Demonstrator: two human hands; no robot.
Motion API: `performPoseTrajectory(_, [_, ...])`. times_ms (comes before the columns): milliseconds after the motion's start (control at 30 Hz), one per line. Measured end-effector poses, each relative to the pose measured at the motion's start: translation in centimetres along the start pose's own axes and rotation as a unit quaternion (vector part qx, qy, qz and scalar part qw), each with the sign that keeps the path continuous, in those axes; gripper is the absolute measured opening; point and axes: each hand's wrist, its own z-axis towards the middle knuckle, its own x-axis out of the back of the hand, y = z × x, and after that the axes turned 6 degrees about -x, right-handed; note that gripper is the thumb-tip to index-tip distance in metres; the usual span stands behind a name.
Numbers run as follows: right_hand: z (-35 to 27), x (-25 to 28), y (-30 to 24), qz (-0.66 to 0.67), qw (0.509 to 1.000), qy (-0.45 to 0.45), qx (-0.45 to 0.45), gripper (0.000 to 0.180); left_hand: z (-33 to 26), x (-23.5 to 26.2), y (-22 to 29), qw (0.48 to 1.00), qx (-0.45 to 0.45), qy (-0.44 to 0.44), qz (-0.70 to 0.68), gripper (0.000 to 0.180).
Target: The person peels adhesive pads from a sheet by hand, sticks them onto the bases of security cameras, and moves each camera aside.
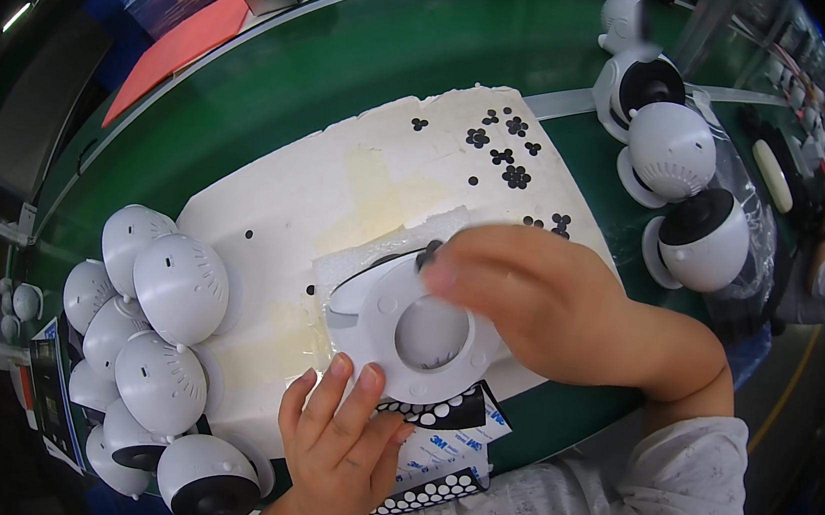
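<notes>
Seemingly to steady it, the left hand (338, 441) spreads open fingers against the white round base (420, 334), while the right hand (529, 295) pinches a small black pad (429, 252) onto its far rim.

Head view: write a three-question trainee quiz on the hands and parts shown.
1. True or false: the left hand steadies the near rim of the white round base.
2. What does the right hand press onto that base? A) a small black pad B) a screw C) a red cap
3. On which side of the white foam board does the larger cluster of white dome units sit, the person's left or right?

Key: 1 true. 2 A, the small black pad at the fingertips. 3 left; three finished units stand on the right.
</notes>
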Motion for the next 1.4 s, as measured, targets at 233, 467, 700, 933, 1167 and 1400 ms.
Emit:
performPoseTrajectory(233, [0.4,0.8,-0.5,-0.160,0.986,0.026,0.023,0.038,-0.1,-0.1,-0.3,1.000,-0.027,-0.001,0.000,0.011])
performPoseTrajectory(467, [1.8,-2.3,-0.1,0.205,0.974,-0.029,-0.095,0.051,0.1,-0.1,-0.4,1.000,-0.025,0.004,-0.014,0.011])
performPoseTrajectory(700, [2.2,-2.9,-0.5,0.194,0.975,-0.047,-0.098,0.051,0.0,-0.1,-0.4,1.000,-0.018,-0.002,-0.013,0.009])
performPoseTrajectory(933, [1.9,-2.7,-0.7,0.118,0.990,-0.027,-0.072,0.051,0.0,0.0,-0.3,1.000,-0.017,0.000,-0.012,0.008])
performPoseTrajectory(1167, [-0.1,-1.6,-2.0,-0.182,0.983,-0.001,0.017,0.039,0.4,-0.1,0.0,1.000,0.016,0.019,-0.008,0.012])
performPoseTrajectory(1400, [-2.1,-1.3,-2.0,0.066,0.996,-0.013,-0.058,0.017,0.3,-0.4,-0.3,1.000,-0.019,0.020,-0.008,0.008])
